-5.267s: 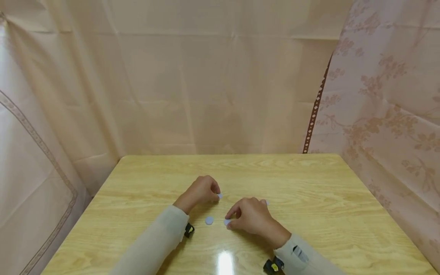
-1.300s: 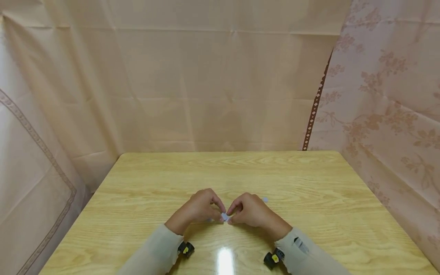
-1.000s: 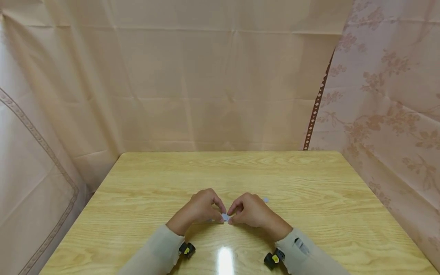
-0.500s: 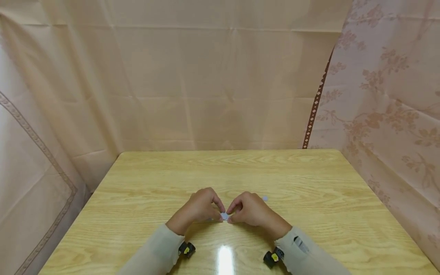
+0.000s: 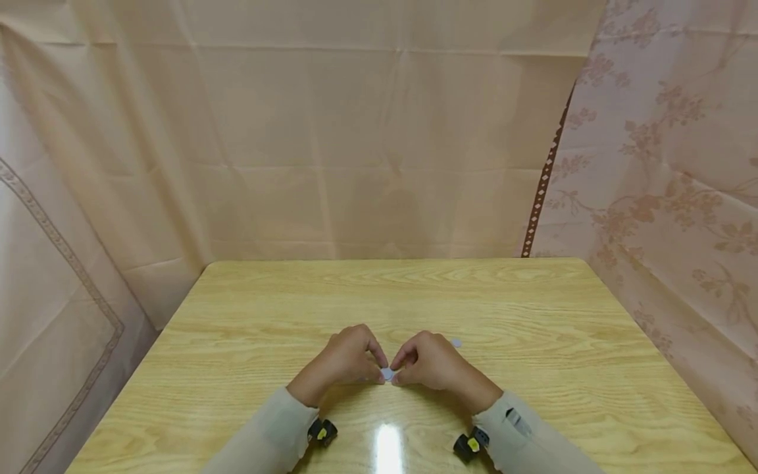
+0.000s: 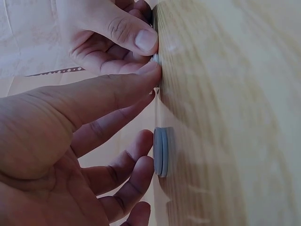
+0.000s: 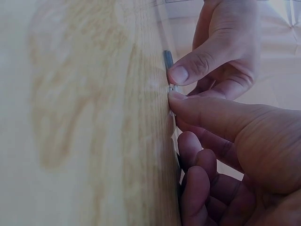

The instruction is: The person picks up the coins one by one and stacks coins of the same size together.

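Near the middle of the table, my left hand [image 5: 346, 355] and right hand [image 5: 435, 362] meet fingertip to fingertip. Both pinch a small pale round disc [image 5: 387, 373] between thumb and forefinger, close to the tabletop. In the wrist views only a sliver of the disc [image 6: 156, 58] shows between the thumbs; a second one seems to lie under it, though I cannot tell for sure. Beneath my left hand's loosely curled other fingers lies a blue-grey disc stack [image 6: 161, 151], two layers thick. My left hand hides that stack in the head view.
Another pale disc [image 5: 456, 343] lies on the table beyond my right hand. The wooden table [image 5: 503, 296] has beige curtains [image 5: 355, 145] behind it and a flowered cloth [image 5: 669, 197] on the right. Each wrist carries a small black camera.
Compared with the oldest frame, my left hand has come nearer with its disc and joined my right hand, covering the disc on the left. Over the last second both hands stay nearly still.
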A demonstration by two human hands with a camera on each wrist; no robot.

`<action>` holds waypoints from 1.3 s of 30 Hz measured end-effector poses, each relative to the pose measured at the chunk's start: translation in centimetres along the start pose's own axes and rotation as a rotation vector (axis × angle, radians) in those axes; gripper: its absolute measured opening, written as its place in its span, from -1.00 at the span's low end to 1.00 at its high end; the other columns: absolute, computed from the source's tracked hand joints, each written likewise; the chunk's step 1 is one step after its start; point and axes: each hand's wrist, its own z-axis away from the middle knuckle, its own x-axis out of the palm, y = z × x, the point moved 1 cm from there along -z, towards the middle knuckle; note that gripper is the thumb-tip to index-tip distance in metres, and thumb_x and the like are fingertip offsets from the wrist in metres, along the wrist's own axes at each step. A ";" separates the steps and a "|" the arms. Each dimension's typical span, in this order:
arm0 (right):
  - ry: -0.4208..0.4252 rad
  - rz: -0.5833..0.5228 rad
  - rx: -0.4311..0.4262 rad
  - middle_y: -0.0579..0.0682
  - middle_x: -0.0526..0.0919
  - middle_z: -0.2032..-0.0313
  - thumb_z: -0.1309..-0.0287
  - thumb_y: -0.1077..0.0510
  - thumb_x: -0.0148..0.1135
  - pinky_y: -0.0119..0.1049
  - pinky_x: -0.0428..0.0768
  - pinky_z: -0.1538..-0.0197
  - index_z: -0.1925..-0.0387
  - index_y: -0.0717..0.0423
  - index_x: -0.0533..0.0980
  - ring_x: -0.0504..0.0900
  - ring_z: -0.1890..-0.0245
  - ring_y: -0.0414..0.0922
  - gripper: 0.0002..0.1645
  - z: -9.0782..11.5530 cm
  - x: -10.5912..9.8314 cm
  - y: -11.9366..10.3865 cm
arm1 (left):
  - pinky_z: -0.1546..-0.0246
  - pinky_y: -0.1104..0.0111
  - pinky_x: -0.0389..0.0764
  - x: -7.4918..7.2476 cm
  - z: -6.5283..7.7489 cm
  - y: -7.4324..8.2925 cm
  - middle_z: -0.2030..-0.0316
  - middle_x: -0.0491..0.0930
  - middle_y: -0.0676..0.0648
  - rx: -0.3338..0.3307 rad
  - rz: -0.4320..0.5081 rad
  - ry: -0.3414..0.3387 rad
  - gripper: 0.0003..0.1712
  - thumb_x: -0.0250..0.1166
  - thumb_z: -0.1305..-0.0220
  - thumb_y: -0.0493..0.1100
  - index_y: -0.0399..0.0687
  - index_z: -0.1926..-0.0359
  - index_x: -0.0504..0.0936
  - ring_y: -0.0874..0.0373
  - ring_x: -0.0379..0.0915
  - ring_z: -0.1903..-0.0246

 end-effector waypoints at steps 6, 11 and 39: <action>0.005 0.007 -0.001 -0.17 0.59 0.65 -0.02 0.09 0.62 -0.43 0.33 0.57 0.37 -0.12 0.79 0.40 0.65 -0.27 -0.89 0.0 0.0 0.0 | -0.19 -0.37 0.31 0.1 -0.1 0.0 0.02 0.66 0.09 -0.005 -0.012 0.008 -0.78 0.71 0.10 -0.08 0.31 0.52 0.80 0.00 0.55 -0.07; 0.010 0.018 0.004 -0.17 0.59 0.64 -0.02 0.07 0.63 -0.42 0.33 0.56 0.39 -0.15 0.78 0.40 0.63 -0.26 -0.89 -0.1 0.1 0.2 | -0.20 -0.34 0.31 0.2 0.0 0.0 0.04 0.66 0.10 -0.009 -0.028 0.012 -0.78 0.71 0.10 -0.06 0.33 0.53 0.79 0.02 0.55 -0.06; 0.002 0.003 -0.034 -0.16 0.62 0.62 -0.11 0.14 0.57 -0.48 0.36 0.55 0.36 -0.04 0.77 0.41 0.65 -0.30 -0.93 0.2 0.1 -0.2 | -0.18 -0.25 0.34 0.1 0.1 0.2 0.33 0.67 0.28 -0.013 -0.080 0.027 -0.74 0.72 0.11 0.00 0.33 0.61 0.73 0.10 0.59 0.08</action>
